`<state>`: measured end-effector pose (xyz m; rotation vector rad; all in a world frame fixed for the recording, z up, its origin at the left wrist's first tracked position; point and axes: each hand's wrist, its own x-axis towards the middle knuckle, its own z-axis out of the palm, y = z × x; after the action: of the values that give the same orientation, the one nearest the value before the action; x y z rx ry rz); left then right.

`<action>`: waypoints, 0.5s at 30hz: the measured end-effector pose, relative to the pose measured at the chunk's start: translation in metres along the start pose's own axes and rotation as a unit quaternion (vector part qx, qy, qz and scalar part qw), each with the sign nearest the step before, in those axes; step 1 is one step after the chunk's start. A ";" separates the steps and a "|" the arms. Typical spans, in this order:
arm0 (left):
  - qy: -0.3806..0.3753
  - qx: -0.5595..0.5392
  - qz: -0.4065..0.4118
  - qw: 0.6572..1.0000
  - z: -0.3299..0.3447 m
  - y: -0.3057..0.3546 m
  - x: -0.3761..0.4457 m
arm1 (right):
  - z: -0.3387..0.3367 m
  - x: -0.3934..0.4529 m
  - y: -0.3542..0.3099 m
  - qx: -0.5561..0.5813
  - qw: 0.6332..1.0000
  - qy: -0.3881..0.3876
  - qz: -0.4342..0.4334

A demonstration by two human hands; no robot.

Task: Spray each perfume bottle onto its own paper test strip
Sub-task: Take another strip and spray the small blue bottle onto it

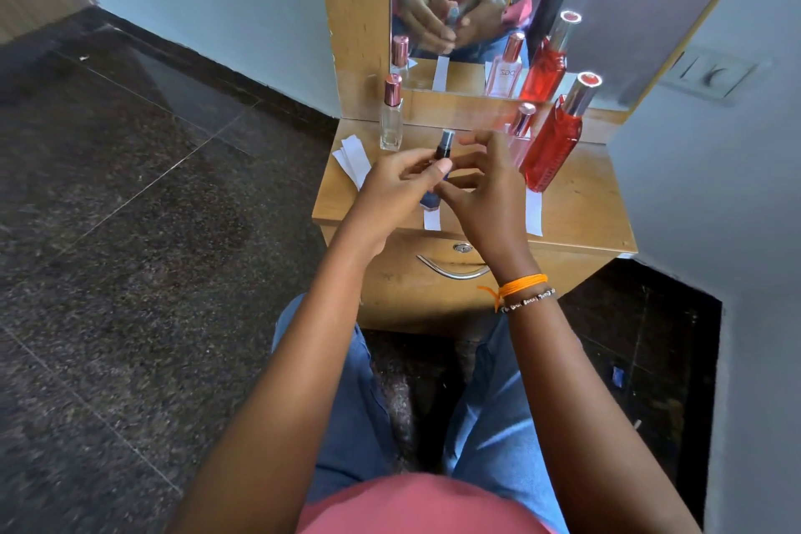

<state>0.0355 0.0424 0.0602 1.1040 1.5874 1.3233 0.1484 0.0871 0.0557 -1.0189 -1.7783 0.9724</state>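
Observation:
My left hand (pixel 401 180) grips a small dark blue perfume bottle (pixel 443 152) above the wooden dresser top (pixel 581 204); its sprayer top points away from me. My right hand (pixel 481 186) curls around the same bottle from the right, fingers touching its body. A white test strip (pixel 432 219) lies just under the bottle. A clear bottle with a pink cap (pixel 391 117) stands at the back left, a pale pink bottle (pixel 520 134) behind my right hand, a tall red bottle (pixel 557 134) at the right with a strip (pixel 534 212) in front of it.
Spare white strips (pixel 353 158) lie fanned at the dresser's left edge. A mirror (pixel 477 4) behind the bottles reflects them and my hands. A drawer with a metal handle (pixel 450 271) sits below the top. Dark stone floor to the left, walls close on the right.

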 end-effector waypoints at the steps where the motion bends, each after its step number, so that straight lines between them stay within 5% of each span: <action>1: 0.003 -0.008 -0.003 1.000 -0.002 -0.002 -0.001 | 0.001 -0.001 -0.001 -0.004 1.000 -0.003 -0.009; 6: 0.056 -0.038 0.003 0.998 -0.007 -0.007 -0.003 | -0.003 -0.002 -0.004 0.004 0.997 -0.073 -0.007; 11: 0.107 0.038 0.050 0.992 -0.003 -0.003 -0.004 | -0.005 0.008 -0.015 0.064 0.998 0.022 0.016; 15: 0.091 0.086 0.078 0.989 0.001 0.004 -0.006 | 0.000 0.018 -0.023 0.128 0.989 0.009 0.076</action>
<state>0.0390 0.0375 0.0636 1.2655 1.8063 1.4451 0.1376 0.0947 0.0815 -1.0049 -1.5290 1.2464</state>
